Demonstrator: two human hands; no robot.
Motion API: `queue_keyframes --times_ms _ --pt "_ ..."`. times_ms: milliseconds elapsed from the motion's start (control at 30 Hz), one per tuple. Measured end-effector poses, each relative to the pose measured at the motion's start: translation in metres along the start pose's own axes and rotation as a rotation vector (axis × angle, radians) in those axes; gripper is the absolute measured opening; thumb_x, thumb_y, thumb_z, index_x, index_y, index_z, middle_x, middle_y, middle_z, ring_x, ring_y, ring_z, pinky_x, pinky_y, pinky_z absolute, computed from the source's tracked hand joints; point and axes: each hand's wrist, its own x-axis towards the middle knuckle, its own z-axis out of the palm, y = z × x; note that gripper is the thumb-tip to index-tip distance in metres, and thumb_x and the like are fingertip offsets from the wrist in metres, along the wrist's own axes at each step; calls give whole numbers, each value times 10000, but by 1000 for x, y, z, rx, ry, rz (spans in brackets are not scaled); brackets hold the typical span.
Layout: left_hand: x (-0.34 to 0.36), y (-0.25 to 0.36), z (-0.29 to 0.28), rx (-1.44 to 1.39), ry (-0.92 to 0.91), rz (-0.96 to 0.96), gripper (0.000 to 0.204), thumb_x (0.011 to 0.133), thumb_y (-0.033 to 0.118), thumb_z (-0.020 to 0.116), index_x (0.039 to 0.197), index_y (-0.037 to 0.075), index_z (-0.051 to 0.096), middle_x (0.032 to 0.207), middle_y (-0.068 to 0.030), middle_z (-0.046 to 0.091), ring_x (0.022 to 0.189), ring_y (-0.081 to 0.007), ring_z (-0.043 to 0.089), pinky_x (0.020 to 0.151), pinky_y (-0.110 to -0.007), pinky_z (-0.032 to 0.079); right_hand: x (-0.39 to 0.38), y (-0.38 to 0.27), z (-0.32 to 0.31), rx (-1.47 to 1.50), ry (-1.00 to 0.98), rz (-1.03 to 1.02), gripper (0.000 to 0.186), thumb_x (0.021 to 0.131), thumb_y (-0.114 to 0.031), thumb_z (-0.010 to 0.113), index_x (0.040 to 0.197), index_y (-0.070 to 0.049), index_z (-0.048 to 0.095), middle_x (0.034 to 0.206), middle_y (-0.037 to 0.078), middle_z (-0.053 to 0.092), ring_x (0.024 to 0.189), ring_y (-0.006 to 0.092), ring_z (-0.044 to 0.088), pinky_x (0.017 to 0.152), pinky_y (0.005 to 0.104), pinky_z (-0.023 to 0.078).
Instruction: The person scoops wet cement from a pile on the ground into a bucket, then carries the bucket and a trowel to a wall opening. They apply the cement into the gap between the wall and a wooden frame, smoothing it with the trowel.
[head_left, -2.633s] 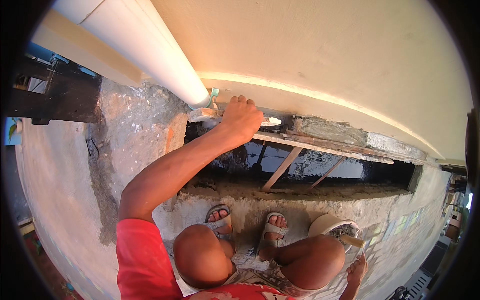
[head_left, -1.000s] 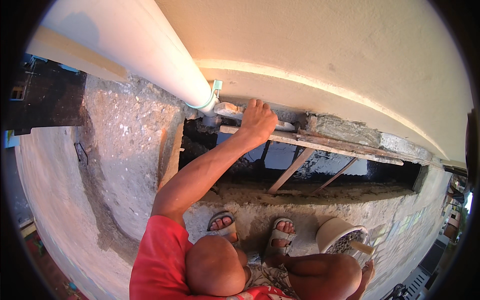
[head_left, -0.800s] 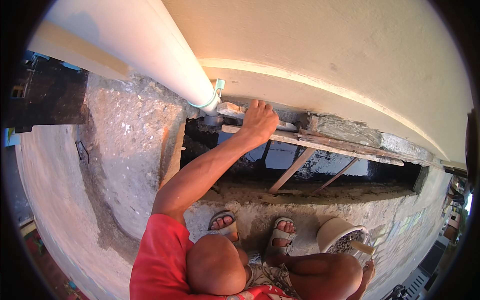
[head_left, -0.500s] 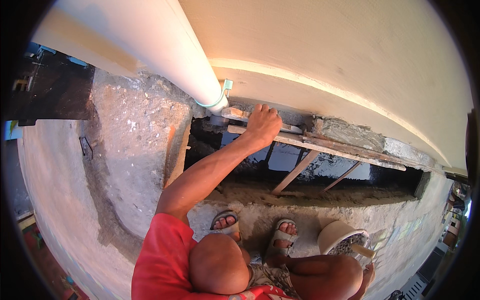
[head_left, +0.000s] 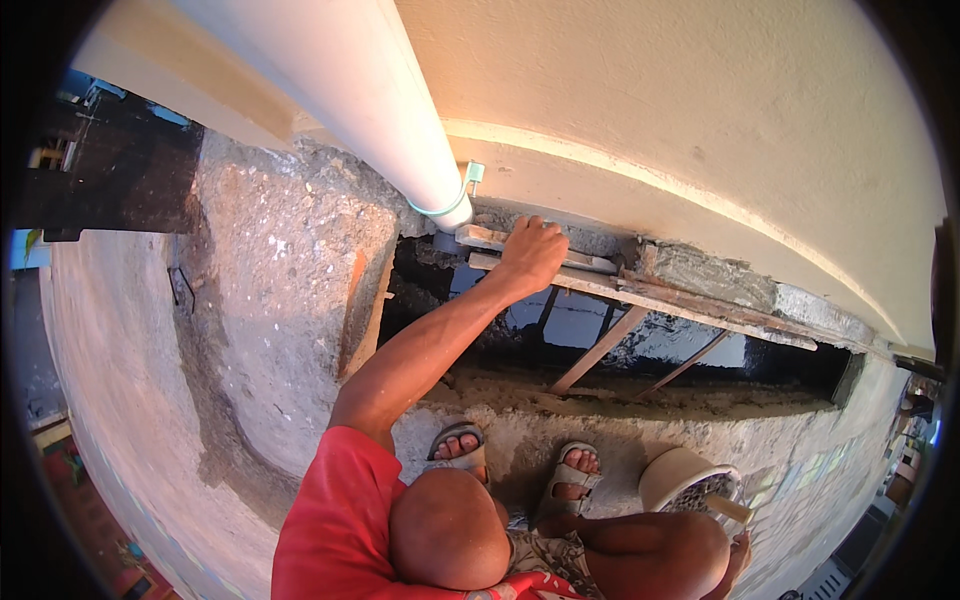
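My left hand point(head_left: 530, 250) reaches forward across a dark water-filled gap point(head_left: 600, 325) and grips a flat wooden float point(head_left: 482, 238). The float lies against the wet grey mortar at the foot of the cream wall point(head_left: 650, 110), just below the end of a thick white pipe point(head_left: 360, 90). My right hand point(head_left: 740, 555) shows only in part at the lower right edge. It sits beside a white bucket point(head_left: 672, 472) of mortar with a wooden handle point(head_left: 728, 508) sticking out. Whether it holds anything is hidden.
Wooden slats point(head_left: 600, 352) brace a plank point(head_left: 700, 310) along the wall's base. My sandalled feet point(head_left: 455, 450) stand on a rough concrete ledge at the gap's near edge. A rough mortar surface point(head_left: 270, 300) rises at the left.
My left hand has stayed on the float at the wall's base, shifting slightly along the mortar. The view has moved closer to the pipe.
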Motion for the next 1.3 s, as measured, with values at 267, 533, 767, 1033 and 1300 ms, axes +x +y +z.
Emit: queue_keyframes --times_ms 267,533,767,1033,1300 --pt "0 -7 6 -78 -26 -12 161 764 -44 590 889 35 655 986 -95 618 1024 -314 553 883 -462 410 4 -1 -5 25 -25 25 259 931 -311 573 786 -108 503 465 -88 259 331 24 216 291 235 147" --pt "5 -12 8 -112 -65 -21 146 728 -55 609 845 29 634 980 -109 618 999 -337 572 850 -495 430 -3 -10 4 -28 25 48 265 928 -315 578 787 -103 504 464 -86 264 331 30 219 295 239 151" --pt "7 -8 10 -126 -33 -13 135 713 -57 592 809 27 635 931 -110 625 975 -338 577 818 -487 429 10 -2 -2 6 28 42 267 927 -323 581 795 -100 516 464 -81 267 329 37 237 295 241 161" --pt "8 -8 17 -126 70 51 141 708 -60 588 802 30 644 912 -98 625 960 -325 570 804 -471 412 80 52 -47 49 -142 6 305 922 -338 608 763 -88 535 460 -75 280 328 40 240 298 238 166" --pt "9 -5 17 -124 77 50 127 704 -63 597 771 33 647 893 -90 626 956 -305 565 796 -459 401 62 39 -29 -3 -79 -54 326 925 -361 610 765 -84 546 450 -72 279 324 45 241 306 242 168"
